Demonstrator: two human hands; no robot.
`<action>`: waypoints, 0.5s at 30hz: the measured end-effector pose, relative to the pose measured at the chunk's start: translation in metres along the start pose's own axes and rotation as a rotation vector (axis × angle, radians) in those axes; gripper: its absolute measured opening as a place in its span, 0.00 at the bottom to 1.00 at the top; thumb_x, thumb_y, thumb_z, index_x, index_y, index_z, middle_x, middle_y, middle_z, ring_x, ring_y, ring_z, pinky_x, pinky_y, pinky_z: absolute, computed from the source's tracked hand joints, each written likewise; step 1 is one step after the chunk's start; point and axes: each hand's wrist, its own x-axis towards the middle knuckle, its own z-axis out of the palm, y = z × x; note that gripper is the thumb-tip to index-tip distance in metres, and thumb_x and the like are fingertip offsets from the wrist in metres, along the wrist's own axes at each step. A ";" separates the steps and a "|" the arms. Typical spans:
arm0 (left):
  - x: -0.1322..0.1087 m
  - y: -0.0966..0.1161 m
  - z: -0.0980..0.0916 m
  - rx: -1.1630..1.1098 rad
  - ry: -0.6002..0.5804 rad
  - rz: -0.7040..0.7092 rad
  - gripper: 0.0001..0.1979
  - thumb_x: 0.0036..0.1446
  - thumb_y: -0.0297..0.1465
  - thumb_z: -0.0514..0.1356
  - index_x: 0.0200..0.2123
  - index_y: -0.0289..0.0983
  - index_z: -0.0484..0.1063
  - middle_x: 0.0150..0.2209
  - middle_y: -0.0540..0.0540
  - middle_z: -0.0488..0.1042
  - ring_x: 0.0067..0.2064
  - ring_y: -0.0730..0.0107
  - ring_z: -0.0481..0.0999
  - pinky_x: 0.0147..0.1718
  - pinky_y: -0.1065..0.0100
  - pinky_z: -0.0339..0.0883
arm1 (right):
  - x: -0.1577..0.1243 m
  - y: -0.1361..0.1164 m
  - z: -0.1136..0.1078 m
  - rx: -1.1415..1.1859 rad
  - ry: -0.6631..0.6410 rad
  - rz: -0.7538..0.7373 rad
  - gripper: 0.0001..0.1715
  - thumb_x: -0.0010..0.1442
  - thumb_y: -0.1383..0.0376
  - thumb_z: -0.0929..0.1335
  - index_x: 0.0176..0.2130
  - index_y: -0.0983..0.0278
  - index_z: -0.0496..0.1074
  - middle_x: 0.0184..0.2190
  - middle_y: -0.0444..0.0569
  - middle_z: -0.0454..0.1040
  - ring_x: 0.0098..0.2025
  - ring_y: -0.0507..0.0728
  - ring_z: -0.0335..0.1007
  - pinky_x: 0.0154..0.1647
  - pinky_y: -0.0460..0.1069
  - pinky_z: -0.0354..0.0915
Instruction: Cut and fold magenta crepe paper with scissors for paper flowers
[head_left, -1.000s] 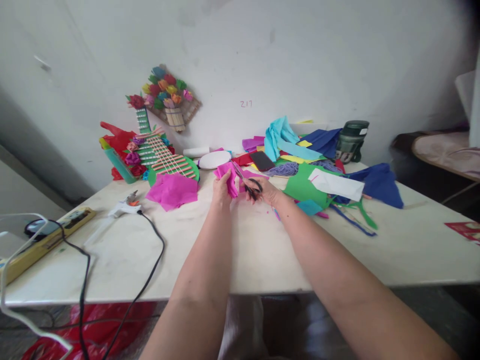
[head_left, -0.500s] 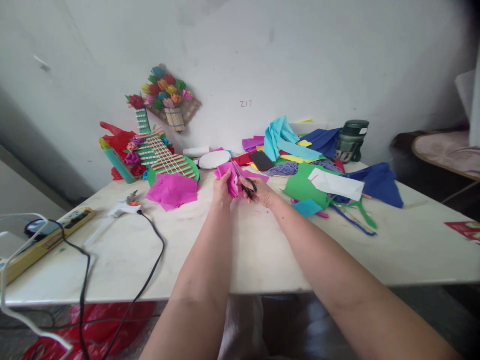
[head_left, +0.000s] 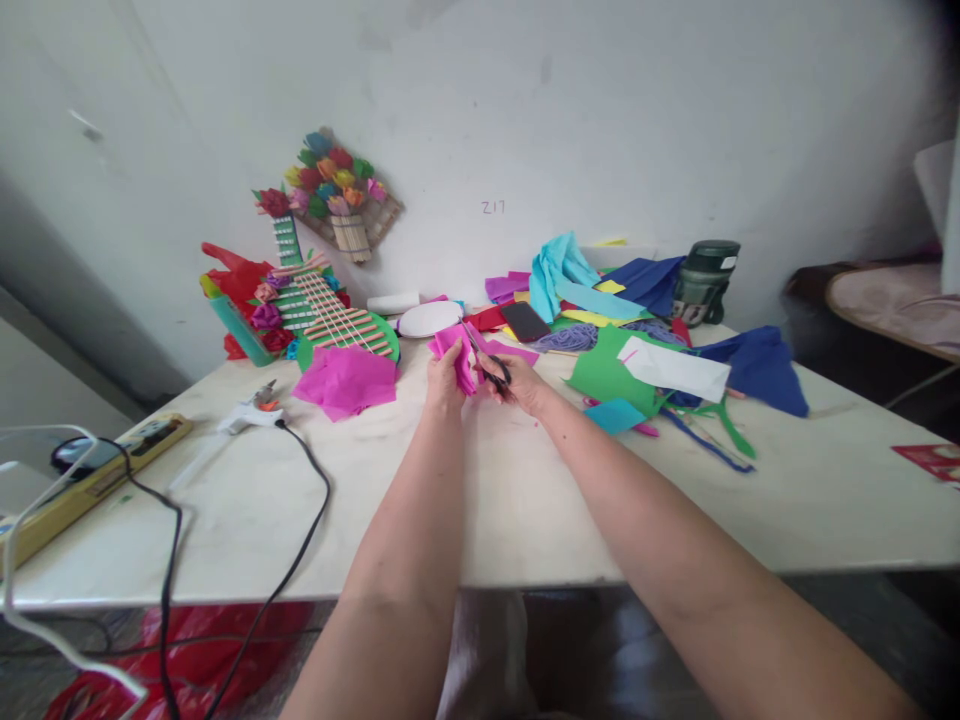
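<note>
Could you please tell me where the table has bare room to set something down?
Bare tabletop shows at the front right, between the right forearm, the blue strip and the red card; another patch lies between the glue gun's black cord and the left forearm. Crowded: the back right, with cyan paper, purple yarn and a green sheet.

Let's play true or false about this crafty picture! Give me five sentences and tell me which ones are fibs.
1. The right hand holds black-handled scissors. True.
2. The left hand holds a green sheet. False: the left hand holds folded pink paper.
3. A glue gun lies on the table, left of both hands. True.
4. The dark green bottle stands at the table's left end. False: the dark green bottle stands at the back right.
5. Flowers are beside the green neck of the guitar-shaped craft. True.
</note>
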 end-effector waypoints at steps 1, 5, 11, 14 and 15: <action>0.000 0.000 0.000 0.002 0.002 -0.001 0.08 0.48 0.24 0.63 0.22 0.34 0.66 0.14 0.53 0.66 0.14 0.79 0.65 0.16 0.76 0.57 | 0.001 0.001 0.000 0.001 -0.002 -0.003 0.20 0.53 0.52 0.69 0.32 0.68 0.71 0.13 0.38 0.63 0.11 0.45 0.56 0.09 0.40 0.51; 0.003 -0.001 -0.002 -0.003 -0.013 -0.002 0.08 0.48 0.25 0.63 0.22 0.34 0.67 0.14 0.53 0.66 0.15 0.78 0.66 0.16 0.76 0.58 | 0.004 0.004 0.000 -0.018 -0.002 -0.027 0.20 0.54 0.52 0.69 0.30 0.67 0.70 0.13 0.38 0.63 0.11 0.45 0.57 0.09 0.40 0.51; 0.007 -0.004 -0.004 -0.019 -0.030 0.018 0.09 0.45 0.26 0.66 0.22 0.34 0.66 0.14 0.53 0.66 0.15 0.78 0.66 0.16 0.76 0.58 | 0.006 0.007 0.000 -0.063 0.012 -0.050 0.20 0.53 0.51 0.69 0.29 0.66 0.68 0.13 0.39 0.64 0.11 0.45 0.57 0.09 0.40 0.46; 0.007 -0.004 -0.004 -0.015 -0.037 0.012 0.10 0.44 0.27 0.66 0.22 0.34 0.65 0.14 0.53 0.66 0.15 0.77 0.66 0.16 0.76 0.58 | 0.006 0.007 0.001 -0.071 0.011 -0.047 0.20 0.52 0.51 0.69 0.29 0.66 0.67 0.13 0.38 0.64 0.11 0.45 0.57 0.08 0.40 0.45; 0.007 -0.004 -0.004 -0.011 -0.042 0.009 0.10 0.44 0.28 0.66 0.22 0.34 0.65 0.14 0.53 0.66 0.15 0.77 0.66 0.16 0.75 0.58 | 0.006 0.007 0.002 -0.075 0.010 -0.048 0.19 0.52 0.51 0.69 0.29 0.66 0.67 0.13 0.38 0.64 0.11 0.45 0.57 0.08 0.40 0.44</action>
